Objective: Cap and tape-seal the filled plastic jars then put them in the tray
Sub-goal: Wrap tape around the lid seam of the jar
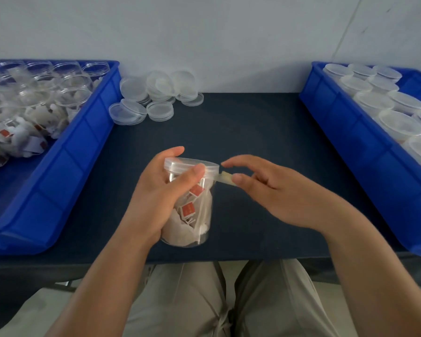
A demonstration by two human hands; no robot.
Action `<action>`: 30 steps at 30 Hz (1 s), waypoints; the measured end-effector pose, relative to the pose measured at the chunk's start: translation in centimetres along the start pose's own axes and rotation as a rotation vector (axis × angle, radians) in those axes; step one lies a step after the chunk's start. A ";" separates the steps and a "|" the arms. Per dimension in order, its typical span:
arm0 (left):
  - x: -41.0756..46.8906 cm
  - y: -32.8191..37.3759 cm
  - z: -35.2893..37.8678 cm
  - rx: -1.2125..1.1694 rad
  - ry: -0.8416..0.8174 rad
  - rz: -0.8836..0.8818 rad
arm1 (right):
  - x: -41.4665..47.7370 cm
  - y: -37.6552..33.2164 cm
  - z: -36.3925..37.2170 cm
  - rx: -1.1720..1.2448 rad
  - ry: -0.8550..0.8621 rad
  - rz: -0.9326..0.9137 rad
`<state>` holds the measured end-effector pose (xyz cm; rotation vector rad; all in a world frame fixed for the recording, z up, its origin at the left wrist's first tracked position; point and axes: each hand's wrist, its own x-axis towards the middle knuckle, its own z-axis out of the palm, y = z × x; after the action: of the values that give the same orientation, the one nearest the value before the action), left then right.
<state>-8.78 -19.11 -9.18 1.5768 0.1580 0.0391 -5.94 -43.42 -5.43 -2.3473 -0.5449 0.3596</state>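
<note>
One jar point(192, 215): upright, lid point(191, 165) on, at the worktop's point(253, 130) near edge.
Left grip point(156, 195): wrapped round the jar.
Right grip point(277, 190): holds the tape point(225, 179) end, stretched sideways to the right of the lid.

The person wears light khaki trousers point(180, 300); both forearms point(102, 276) are bare.

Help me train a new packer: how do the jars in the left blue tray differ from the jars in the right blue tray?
The left-tray jars stand open with bare rims; the right-tray jars all wear translucent lids. The left-tray jars look jumbled, with sachets spilling at the near side; the right-tray jars stand in tidy rows. Both sets are clear plastic.
</note>
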 end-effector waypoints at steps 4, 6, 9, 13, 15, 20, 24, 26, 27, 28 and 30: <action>-0.4 -0.1 -0.2 -0.102 -0.080 -0.083 | 0.4 0.2 -0.4 -0.039 0.003 -0.022; -0.5 -0.2 -0.4 -0.211 -0.141 -0.123 | 0.7 0.3 -0.5 -0.025 -0.010 -0.028; -0.3 -0.6 -0.3 -0.379 -0.285 -0.197 | 1.0 0.3 -0.2 0.016 -0.039 -0.051; -0.1 -0.8 0.6 -0.453 -0.479 -0.187 | 1.3 0.2 0.5 0.088 -0.035 -0.084; 0.2 -1.2 0.5 -0.436 -0.538 -0.123 | 1.2 0.2 0.6 0.093 -0.032 -0.090; 0.8 -1.3 -0.5 -0.273 -0.391 -0.120 | 0.9 0.4 1.1 0.076 0.051 -0.074; 0.1 -1.2 0.2 -0.133 -0.219 -0.122 | 0.9 0.4 2.0 0.025 0.129 -0.024; -0.3 -0.9 0.7 0.063 -0.175 -0.067 | 0.8 0.2 2.6 -0.009 0.146 -0.006; -0.3 -0.9 0.8 0.161 -0.145 -0.033 | 0.7 0.0 2.8 -0.025 0.158 0.001; -0.2 -0.8 0.9 0.235 -0.103 -0.014 | 0.7 -0.1 3.1 -0.040 0.167 0.007; -0.1 -1.0 1.2 0.281 -0.016 0.002 | 0.7 -0.2 3.4 -0.088 0.201 0.017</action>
<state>-8.83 -20.31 -10.14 1.8575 0.1542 0.0064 -6.72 -40.97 -7.86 -2.4388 -0.4526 0.1072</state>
